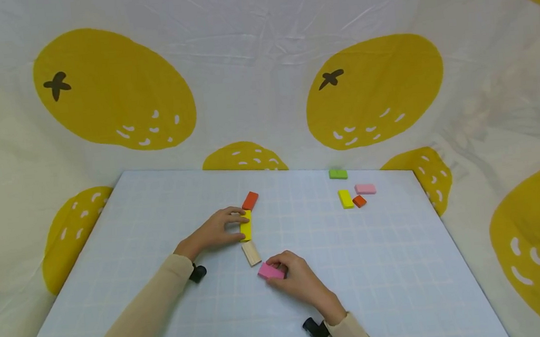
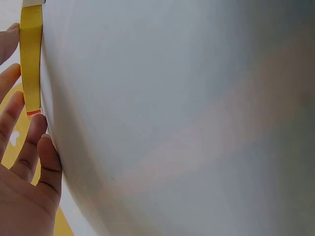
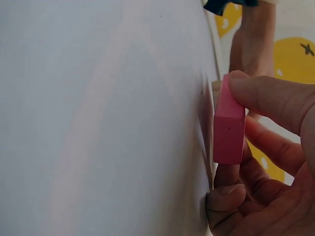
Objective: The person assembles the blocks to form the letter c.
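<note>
Pinching pink block (image 1: 269,270) with right hand (image 1: 299,276), just beside plain block (image 1: 251,253). Touching yellow block (image 1: 246,228) with left hand (image 1: 214,229), loosely spread.

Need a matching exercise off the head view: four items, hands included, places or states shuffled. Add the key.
Column 1
1. Green block
2. Left hand
3. Wooden block
4. Right hand

Column 2
A. Touching a yellow block
B. Holding a pink block
C. By the far edge of the table
D. Lying between those yellow and pink blocks

Pairs: 1-C; 2-A; 3-D; 4-B
</note>
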`<state>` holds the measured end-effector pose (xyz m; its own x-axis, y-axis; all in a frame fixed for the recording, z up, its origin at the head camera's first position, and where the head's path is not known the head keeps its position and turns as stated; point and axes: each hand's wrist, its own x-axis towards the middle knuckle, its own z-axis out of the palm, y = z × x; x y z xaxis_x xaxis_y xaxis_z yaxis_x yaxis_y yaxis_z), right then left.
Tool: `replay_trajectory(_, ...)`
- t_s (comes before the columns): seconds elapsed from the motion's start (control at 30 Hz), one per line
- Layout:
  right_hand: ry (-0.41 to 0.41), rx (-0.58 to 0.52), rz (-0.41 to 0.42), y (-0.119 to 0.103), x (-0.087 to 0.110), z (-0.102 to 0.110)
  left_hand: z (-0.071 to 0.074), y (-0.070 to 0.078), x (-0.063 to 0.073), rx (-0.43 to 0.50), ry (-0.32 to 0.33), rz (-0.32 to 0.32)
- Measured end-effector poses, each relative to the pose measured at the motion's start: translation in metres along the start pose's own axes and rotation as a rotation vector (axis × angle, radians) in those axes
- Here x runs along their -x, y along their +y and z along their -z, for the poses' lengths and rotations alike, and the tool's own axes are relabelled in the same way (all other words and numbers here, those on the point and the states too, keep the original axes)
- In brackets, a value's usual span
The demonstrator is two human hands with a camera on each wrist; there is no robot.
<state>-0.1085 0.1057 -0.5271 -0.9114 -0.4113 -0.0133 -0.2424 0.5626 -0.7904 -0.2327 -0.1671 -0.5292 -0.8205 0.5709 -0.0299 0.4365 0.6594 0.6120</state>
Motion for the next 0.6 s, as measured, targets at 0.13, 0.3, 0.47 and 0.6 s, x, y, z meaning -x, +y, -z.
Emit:
replay_trajectory(0.13, 0.009, 0.007, 0.000, 0.0006, -0.0009, -0.0019, -0.0004, -0.0007, -0.0001, 0.002, -0.001, 0.002)
replay_trajectory(0.3, 0.022, 0.024, 0.004, 0.0009, -0.0018, -0.0039, -0.0003, -0.0009, 0.0000, 0.005, 0.000, -0.005)
replay_trajectory(0.47, 0.029, 0.059, -0.003, -0.0001, -0.0028, -0.0054, 0.0003, -0.0002, 0.0005, 0.004, 0.003, -0.011)
replay_trajectory(0.6, 0.023, 0.078, -0.015, -0.0012, -0.0038, -0.0062, 0.0008, 0.0005, 0.0008, 0.005, 0.005, -0.016)
